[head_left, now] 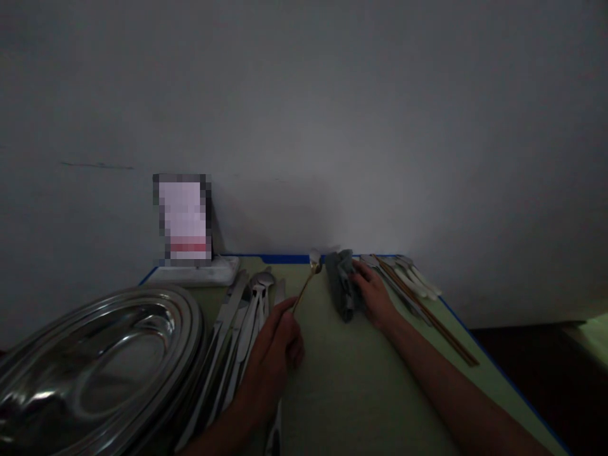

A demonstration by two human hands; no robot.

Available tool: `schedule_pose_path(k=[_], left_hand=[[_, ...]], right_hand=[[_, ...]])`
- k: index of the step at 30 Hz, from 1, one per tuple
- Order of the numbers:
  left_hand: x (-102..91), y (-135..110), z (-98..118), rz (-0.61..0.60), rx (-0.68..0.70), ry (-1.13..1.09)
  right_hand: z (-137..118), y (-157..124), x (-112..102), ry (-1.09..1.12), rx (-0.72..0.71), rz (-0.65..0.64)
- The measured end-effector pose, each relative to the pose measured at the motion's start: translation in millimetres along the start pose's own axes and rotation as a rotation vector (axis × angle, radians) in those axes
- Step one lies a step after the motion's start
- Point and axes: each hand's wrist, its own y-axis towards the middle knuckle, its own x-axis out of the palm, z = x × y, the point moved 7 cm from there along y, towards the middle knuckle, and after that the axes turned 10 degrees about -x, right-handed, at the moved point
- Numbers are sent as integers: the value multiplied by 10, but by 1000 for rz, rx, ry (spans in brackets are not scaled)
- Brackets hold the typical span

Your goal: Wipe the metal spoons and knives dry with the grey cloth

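Note:
My left hand (279, 342) is closed round the handle of a small long-handled spoon (314, 261), its bowl raised and pointing away from me. The spoon's thin handle looks gold-coloured. To the right, my right hand (373, 291) grips the side of a crumpled dark grey cloth (341, 282) at the table's far side. The spoon's bowl is a little left of the cloth, apart from it. Beside my left forearm lie several metal spoons (265, 278) and table knives (223, 323), partly hidden by that arm.
Stacked oval metal trays (185, 310) fill the table's left side. A blurred-out upright screen (183, 218) stands behind on a white base (213, 271) against the wall. Wooden chopsticks (437, 316) and white-handled cutlery (418, 278) lie on the right. The green table (342, 392) has blue edging.

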Motion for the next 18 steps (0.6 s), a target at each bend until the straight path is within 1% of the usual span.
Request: schedule_pose_path(k=[3, 6, 10, 12, 15, 18], left_hand=[[20, -3, 12, -9, 9, 38], [14, 2, 27, -1, 20, 96], [-18, 7, 37, 12, 44, 152], [-37, 5, 40, 31, 51, 158], [-40, 5, 23, 37, 30, 118], [-27, 10, 4, 22, 22, 82]], right_hand=[[40, 10, 19, 56, 24, -19], [56, 23, 15, 114, 17, -20], [34, 6, 48, 10, -8, -89], [27, -6, 54, 25, -6, -99], [16, 2, 47, 106, -33, -104], [4, 17, 82, 42, -83, -187]])
